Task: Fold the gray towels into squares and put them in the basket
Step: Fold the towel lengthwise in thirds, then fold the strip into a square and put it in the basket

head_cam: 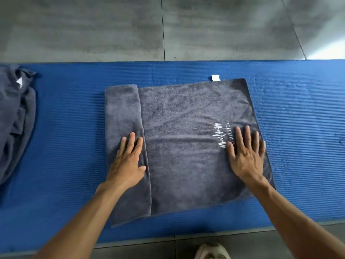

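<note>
I see the gray towel (183,139) lying flat on the blue mat (298,109), my left hand (128,165) and right hand (246,157) pressing it with fingers straight, a crumpled towel pile (15,118) at the mat's left end

Both forearms are bare with no sleeves, watch or rings showing, and a pale, off-white shoe (211,251) sits at six o'clock.

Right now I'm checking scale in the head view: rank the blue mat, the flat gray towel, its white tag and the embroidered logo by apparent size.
1. blue mat
2. flat gray towel
3. embroidered logo
4. white tag
</note>
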